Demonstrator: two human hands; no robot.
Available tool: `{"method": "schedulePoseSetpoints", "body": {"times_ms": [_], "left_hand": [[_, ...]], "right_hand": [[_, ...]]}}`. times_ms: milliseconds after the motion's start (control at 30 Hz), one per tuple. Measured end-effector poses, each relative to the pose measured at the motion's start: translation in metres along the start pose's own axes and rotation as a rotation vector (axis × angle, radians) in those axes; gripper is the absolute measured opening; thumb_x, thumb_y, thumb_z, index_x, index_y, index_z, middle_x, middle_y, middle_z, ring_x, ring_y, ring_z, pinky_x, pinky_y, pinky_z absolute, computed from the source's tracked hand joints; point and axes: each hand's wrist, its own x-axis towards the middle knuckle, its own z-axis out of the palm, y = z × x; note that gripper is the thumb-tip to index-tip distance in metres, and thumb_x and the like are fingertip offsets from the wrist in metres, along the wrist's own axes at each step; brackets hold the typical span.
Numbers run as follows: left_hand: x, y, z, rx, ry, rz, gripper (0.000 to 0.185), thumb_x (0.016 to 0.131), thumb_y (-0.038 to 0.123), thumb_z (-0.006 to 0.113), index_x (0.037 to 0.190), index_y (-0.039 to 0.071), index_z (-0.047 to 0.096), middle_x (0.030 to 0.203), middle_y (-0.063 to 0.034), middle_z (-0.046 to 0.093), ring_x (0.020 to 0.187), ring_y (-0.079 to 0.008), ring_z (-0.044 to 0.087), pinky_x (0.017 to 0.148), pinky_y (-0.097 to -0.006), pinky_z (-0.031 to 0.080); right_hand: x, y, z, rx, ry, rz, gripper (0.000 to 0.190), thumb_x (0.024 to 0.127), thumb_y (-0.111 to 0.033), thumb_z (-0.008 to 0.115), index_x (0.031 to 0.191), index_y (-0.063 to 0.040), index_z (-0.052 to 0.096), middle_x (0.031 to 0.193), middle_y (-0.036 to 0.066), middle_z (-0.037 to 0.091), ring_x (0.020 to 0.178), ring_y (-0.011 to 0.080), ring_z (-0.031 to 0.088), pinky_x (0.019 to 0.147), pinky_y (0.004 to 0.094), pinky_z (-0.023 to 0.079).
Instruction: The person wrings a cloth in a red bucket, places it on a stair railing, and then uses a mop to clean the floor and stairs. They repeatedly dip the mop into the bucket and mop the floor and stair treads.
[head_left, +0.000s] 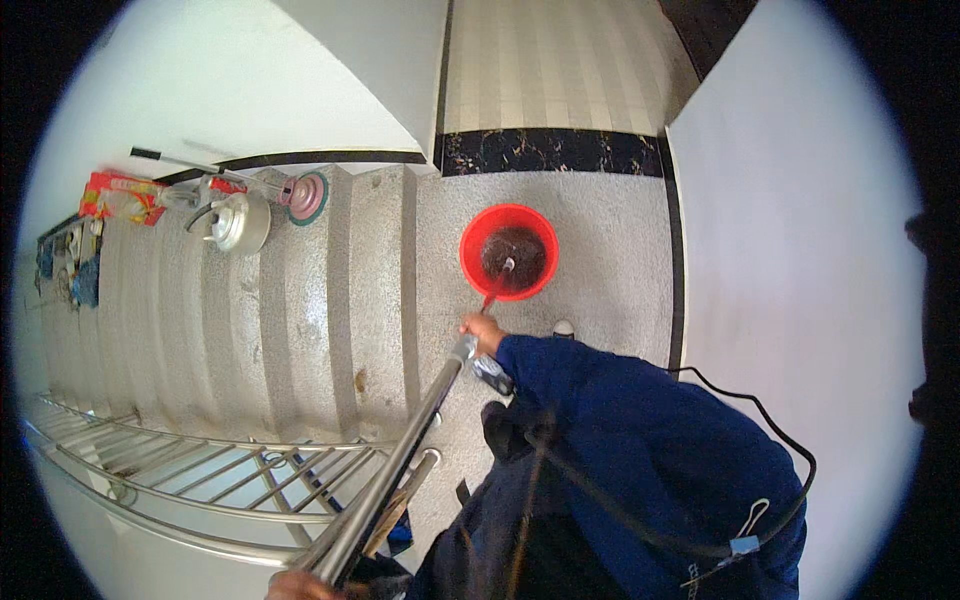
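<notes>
A red plastic bucket (466, 251) stands on the speckled landing, with dark, wet-looking contents inside. A long-handled tool, probably a mop, reaches into it; its lower shaft (490, 298) is red and its upper shaft (405, 450) is shiny metal. Just below the bucket in the picture, my right hand (484, 331) grips the shaft near a grey collar. At the bottom left edge my left hand (304, 586), partly cut off, closes around the metal shaft's near end. The tool's head cannot be made out in the bucket.
Stone steps (300, 300) lie to the left, bordered by a metal railing (225, 502). A metal kettle (241, 223), a pink and green round-headed tool (306, 198) and red packaging (120, 196) sit along the wall. A dark marble threshold (551, 152) lies beyond the bucket.
</notes>
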Motion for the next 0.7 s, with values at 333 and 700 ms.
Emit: {"method": "schedulePoseSetpoints", "body": {"times_ms": [333,700], "left_hand": [[-0.051,0.032,0.003,-0.135,0.455,0.283,0.027,0.081,0.029,0.05,0.064,0.009,0.044,0.047,0.0012,0.045,0.036,-0.0068,0.042,0.039,-0.0197,0.038],[-0.015,0.047,0.044,-0.132,0.337,0.271,0.016,0.084,0.021,0.047,0.074,0.009,0.045,0.051,0.0024,0.047,0.044,-0.0092,0.047,0.045,-0.0215,0.042]], "right_hand": [[-0.066,0.002,0.043,0.464,0.11,0.426,0.006,0.072,-0.004,0.044,0.067,-0.003,0.044,0.06,0.01,0.046,0.053,0.0217,0.047,0.05,0.0373,0.041],[-0.019,0.062,-0.012,-0.236,-0.217,0.156,0.006,0.063,-0.005,0.057,0.069,-0.006,0.056,0.068,0.008,0.058,0.061,0.0226,0.056,0.053,0.0365,0.044]]}}
